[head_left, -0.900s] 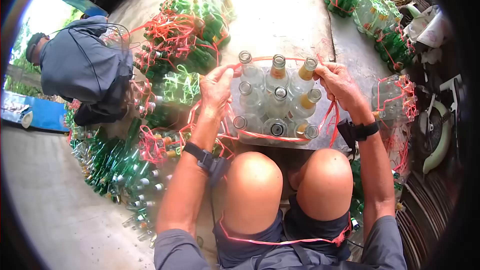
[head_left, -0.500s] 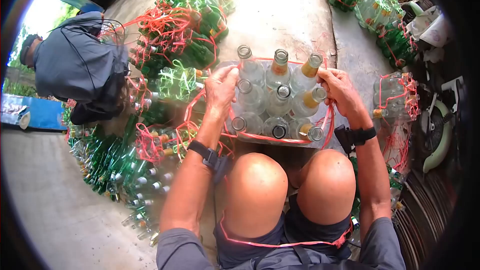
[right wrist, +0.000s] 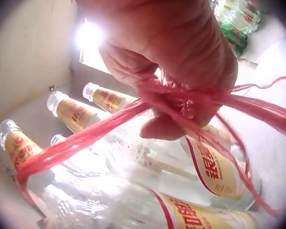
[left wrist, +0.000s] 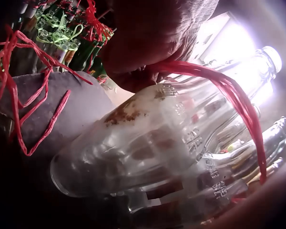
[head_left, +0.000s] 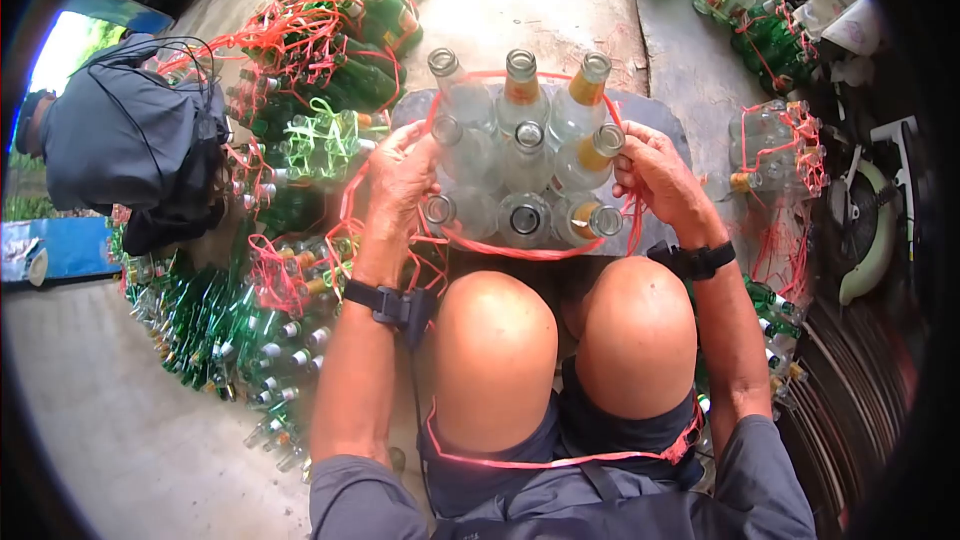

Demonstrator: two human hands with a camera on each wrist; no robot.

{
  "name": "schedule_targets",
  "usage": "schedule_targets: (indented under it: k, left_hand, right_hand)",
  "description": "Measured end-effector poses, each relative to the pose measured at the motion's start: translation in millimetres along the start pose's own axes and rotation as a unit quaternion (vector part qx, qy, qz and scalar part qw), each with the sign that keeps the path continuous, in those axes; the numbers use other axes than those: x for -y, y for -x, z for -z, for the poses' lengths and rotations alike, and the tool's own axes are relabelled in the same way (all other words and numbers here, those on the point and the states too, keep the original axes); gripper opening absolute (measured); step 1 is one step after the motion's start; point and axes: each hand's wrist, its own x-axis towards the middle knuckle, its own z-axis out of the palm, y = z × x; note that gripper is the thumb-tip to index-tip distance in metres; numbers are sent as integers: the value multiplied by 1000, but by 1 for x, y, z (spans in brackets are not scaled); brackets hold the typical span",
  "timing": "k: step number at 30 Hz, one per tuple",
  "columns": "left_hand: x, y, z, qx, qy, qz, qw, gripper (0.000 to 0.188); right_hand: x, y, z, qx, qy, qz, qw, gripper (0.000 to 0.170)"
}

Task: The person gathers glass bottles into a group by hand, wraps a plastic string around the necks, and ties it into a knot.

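Note:
Several clear glass bottles (head_left: 528, 145) stand upright in a tight block in front of my knees, a few with yellow neck labels. A loop of red plastic twine (head_left: 530, 254) runs round the block. On the block's left side, my left hand (head_left: 403, 175) holds the loop; in the left wrist view the twine (left wrist: 238, 100) comes out from under the fingers and passes across a bottle (left wrist: 133, 138). At the right side my right hand (head_left: 655, 175) pinches the twine where its strands cross (right wrist: 157, 93), with labelled bottles (right wrist: 214, 167) just below.
The bottles stand on a grey board (head_left: 655, 118). Green bottles (head_left: 365, 90) bundled with red twine lie at the left, near a bent-over person (head_left: 130, 130). Loose green bottles (head_left: 205, 325) cover the floor lower left. A tied clear-bottle bundle (head_left: 768, 145) is at the right.
Both hands have come nearer to me along the sides of the block, from the back row to about the middle row, bringing the twine loop lower round the bottles. The head view has shifted.

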Motion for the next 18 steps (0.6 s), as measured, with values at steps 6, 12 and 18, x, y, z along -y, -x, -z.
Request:
schedule_targets:
  k: [6,12,18]
  left_hand:
    - [-6,34,8,62,21,-14,998,17]
    - [18,44,13,58,-13,-31,998,33]
    - [29,61,12,13,-21,16,1000,25]
  right_hand:
    - [-11,22,0,-1,6,38,999,15]
    - [-36,27,6,-9,42,36,998,18]
    - [-39,40,-5,1,161,29,987,18]
